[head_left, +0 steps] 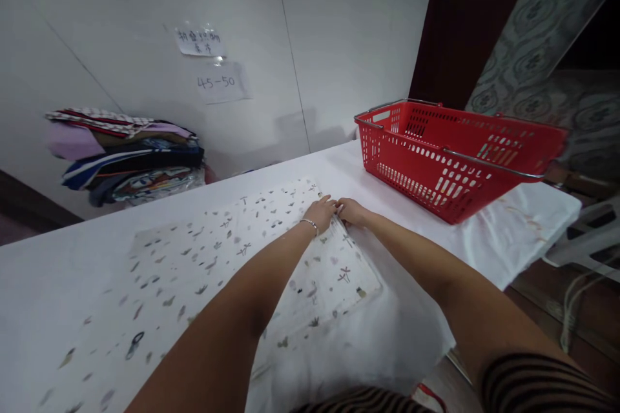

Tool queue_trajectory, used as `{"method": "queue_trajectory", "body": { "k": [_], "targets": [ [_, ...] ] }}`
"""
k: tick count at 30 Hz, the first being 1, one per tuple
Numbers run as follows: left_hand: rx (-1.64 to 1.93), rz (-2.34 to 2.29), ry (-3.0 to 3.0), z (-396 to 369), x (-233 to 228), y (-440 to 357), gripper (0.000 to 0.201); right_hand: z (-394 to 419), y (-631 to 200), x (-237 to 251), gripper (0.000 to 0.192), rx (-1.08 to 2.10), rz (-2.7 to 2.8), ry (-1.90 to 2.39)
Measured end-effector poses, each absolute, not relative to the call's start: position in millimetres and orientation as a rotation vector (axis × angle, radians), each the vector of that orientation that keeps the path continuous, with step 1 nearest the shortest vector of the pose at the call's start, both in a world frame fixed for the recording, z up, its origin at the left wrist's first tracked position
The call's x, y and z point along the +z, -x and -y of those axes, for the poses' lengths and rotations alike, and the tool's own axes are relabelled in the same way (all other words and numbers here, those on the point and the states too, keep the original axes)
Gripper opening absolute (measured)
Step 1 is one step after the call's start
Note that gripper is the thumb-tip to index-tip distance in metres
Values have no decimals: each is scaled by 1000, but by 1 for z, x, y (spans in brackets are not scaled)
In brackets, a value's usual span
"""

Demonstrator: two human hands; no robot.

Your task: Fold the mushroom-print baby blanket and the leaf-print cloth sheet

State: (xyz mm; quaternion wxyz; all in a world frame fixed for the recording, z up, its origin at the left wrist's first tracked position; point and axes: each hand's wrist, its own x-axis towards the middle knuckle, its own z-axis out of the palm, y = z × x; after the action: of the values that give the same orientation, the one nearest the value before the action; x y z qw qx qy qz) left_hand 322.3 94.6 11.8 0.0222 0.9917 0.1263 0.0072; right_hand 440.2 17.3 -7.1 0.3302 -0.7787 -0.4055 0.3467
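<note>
A white cloth with small dark prints (203, 258) lies spread flat over the white-covered table (72, 271). My left hand (320, 211), with a thin bracelet at the wrist, rests on the cloth's far right edge. Right beside it, my right hand (352, 211) touches the same edge, fingertips close to those of the left. Both hands seem to pinch or press the fabric edge; the grip itself is too small to make out.
A red plastic shopping basket (455, 158) with metal handles stands at the table's right end. A stack of folded colourful clothes (130, 155) lies against the white wall at back left. Two paper notes (213, 64) are taped to the wall.
</note>
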Motion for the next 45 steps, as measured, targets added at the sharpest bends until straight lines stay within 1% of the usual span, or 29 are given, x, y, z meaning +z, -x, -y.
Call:
{"method": "queue_trajectory", "body": {
  "k": [3,6,11,15,22,27,30,34,36,41,45],
  "targets": [
    [123,-499,-2997,-90,8,-316,45,-15,-439,-4,40,868,1110,2070],
    [246,-651,-2886,-84,2,-297,45,-9,-437,0,44,861,1183,2086],
    [247,-717,-2811,-72,-5,-253,42,-1,-431,7,52,926,1297,2095],
    [245,-695,-2834,-57,-8,-236,42,10,-425,10,54,935,1309,2085],
    [43,-589,-2893,-33,-15,-237,47,32,-424,3,52,977,1008,1964],
    [40,-619,-2867,-30,-7,-243,48,37,-427,-4,50,990,1000,1944],
    [43,-571,-2858,-23,-5,-251,53,41,-427,-3,58,1022,1026,1911],
    [-19,-572,-2839,-15,-5,-256,53,46,-424,5,67,1056,1135,1933],
    [-14,-595,-2837,-13,-5,-257,53,47,-421,9,65,1037,1170,1969],
    [-28,-636,-2837,-8,-2,-254,54,53,-418,10,44,1046,1070,1853],
    [-33,-622,-2855,-5,-2,-252,53,60,-419,2,39,1116,930,1769]
  ]
}}
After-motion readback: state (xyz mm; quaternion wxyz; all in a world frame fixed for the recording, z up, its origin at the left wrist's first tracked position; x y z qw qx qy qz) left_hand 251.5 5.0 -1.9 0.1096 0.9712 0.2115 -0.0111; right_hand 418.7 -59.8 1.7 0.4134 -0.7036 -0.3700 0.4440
